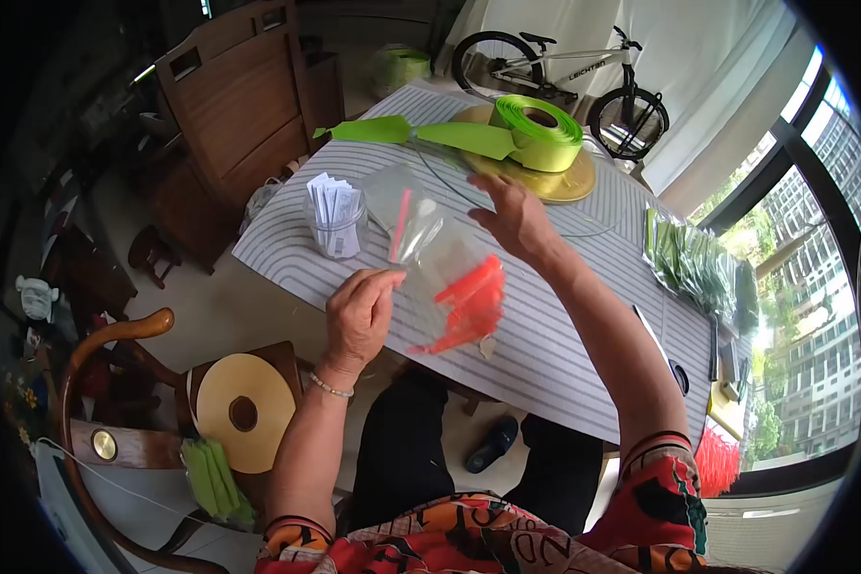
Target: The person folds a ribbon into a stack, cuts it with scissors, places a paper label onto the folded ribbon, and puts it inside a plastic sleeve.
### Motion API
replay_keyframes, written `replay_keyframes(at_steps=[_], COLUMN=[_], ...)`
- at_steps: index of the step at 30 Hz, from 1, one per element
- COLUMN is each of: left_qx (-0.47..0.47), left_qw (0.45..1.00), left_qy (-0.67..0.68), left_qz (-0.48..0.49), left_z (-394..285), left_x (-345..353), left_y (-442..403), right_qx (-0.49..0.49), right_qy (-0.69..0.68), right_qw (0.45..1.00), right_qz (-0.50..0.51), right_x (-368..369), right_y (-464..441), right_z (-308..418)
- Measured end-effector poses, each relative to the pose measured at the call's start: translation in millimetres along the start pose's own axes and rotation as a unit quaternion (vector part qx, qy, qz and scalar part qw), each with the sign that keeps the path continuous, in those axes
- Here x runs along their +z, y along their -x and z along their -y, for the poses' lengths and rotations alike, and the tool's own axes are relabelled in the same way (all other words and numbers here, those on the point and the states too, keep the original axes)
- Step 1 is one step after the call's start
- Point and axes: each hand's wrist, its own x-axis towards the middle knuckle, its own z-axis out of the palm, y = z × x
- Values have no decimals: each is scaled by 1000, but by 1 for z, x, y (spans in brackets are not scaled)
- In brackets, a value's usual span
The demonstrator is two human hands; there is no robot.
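My left hand (362,311) is closed in a pinch at the near edge of a clear plastic bag (421,232) with a pink-red strip along it. My right hand (515,215) hovers over the table with its fingers apart, beside a thin dark curved cord (440,177). Crumpled red plastic pieces (474,301) lie between my forearms, partly on clear film. Beyond my right hand, a roll of bright green ribbon (540,134) rests on a round golden board (569,180). A length of green ribbon (464,140) extends left from the roll, gathered at a narrow middle.
A clear jar (337,232) of white paper slips stands left on the striped tablecloth (545,344). Bagged green strips (694,263) and scissors (677,375) lie along the right side. A tan roll (246,413) sits on the chair at lower left. A bicycle (564,72) leans behind.
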Motion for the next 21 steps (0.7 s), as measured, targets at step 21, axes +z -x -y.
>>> replay_keyframes(at_steps=[21], left_qx=[-182], left_qw=[971], left_qy=[152], left_qz=[-37], left_z=[42], left_x=[18], left_y=[-4], right_qx=[11], right_qy=[12], right_qw=[997], right_qz=[-77], right_x=[-11], right_y=[-60], right_z=[-77])
